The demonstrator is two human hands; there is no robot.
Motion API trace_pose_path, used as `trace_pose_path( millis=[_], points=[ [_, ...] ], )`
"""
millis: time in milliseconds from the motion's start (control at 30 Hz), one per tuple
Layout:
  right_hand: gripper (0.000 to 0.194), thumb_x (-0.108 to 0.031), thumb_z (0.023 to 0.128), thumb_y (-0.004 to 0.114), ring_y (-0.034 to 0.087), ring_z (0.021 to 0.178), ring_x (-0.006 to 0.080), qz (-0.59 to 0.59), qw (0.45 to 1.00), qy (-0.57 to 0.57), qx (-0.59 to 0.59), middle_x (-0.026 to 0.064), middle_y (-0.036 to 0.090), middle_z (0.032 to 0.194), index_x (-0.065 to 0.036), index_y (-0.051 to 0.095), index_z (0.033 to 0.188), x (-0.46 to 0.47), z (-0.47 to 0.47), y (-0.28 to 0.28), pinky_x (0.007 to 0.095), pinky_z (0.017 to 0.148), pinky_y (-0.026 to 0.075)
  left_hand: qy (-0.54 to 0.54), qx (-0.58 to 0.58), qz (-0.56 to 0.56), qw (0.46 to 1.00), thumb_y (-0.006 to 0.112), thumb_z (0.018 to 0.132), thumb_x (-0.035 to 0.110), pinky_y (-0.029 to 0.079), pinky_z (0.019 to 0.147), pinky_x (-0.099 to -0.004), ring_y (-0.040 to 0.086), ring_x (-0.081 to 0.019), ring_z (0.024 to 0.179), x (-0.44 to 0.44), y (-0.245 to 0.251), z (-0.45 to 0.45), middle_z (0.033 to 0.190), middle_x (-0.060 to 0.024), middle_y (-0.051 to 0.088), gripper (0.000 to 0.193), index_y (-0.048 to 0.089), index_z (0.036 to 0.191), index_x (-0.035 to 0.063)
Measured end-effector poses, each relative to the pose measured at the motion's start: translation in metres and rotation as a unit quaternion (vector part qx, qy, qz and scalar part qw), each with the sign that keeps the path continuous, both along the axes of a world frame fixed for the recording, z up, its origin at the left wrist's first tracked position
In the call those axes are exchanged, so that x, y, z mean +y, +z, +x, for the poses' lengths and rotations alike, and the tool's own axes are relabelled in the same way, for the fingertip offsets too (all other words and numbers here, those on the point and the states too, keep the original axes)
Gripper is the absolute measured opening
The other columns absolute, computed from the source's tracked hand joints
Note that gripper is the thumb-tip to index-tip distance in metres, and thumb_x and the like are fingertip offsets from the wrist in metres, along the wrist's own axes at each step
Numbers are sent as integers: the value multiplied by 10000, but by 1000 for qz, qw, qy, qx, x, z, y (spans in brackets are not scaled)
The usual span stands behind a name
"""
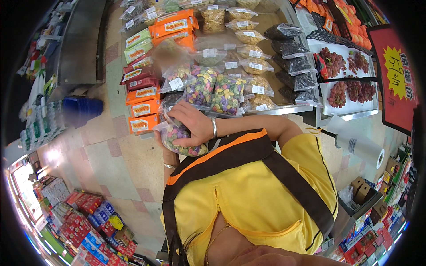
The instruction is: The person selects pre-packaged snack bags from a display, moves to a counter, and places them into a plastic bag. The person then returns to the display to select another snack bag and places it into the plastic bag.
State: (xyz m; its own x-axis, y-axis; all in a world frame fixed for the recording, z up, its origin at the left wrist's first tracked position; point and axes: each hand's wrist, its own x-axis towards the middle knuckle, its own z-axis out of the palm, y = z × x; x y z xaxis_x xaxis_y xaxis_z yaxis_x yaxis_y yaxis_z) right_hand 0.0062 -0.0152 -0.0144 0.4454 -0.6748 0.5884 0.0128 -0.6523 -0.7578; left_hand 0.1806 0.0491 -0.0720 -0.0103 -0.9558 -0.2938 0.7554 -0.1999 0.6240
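A clear plastic bag of small multicoloured oval pieces (178,135) is held close to my apron front. My right hand (191,121) grips its top and near side, with the thumb lying across the plastic. On the bag's left side is my left hand (159,139), mostly hidden behind the bag; only some fingers and the wrist show. Just beyond my hands, similar filled bags (228,93) lie on the display counter (283,109). One more bag with a white label (176,83) lies beside them.
Orange packets (143,109) line the counter's left edge. Bags of pale dried food (254,66) and dark dried food (294,63) lie to the right, before trays of grapes (337,96). A plastic bag roll (361,148) projects at right. A blue bin (83,109) stands left.
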Motion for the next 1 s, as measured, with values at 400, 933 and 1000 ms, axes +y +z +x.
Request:
trace_pose_path(
  millis=[400,933,1000],
  points=[
    [962,-494,551,773,326,1214,384,49,910,-211,353,202,363,1290,-44,356,1292,-8,-97,-5,508,987,273,-36,158,-61,985,400,793,657,363,992,-447,462,-320,1154,12,-21,11,1268,-177,455,818,351,1319,32],
    [539,-239,632,690,581,952,272,291,926,-62,231,136,587,1070,-55,544,1117,-70,-155,-26,367,808,481,-37,167,-77,982,395,788,667,365,993,-458,459,-329,1161,18,-13,6,1278,-186,448,834,345,1322,29],
    [458,-201,672,656,620,872,255,447,887,-38,110,125,619,1015,-23,557,1082,-85,-172,-28,355,761,510,-34,168,-80,982,395,787,669,366,993,-460,459,-330,1162,19,-11,5,1279,-187,447,836,345,1323,28]
  ],
)
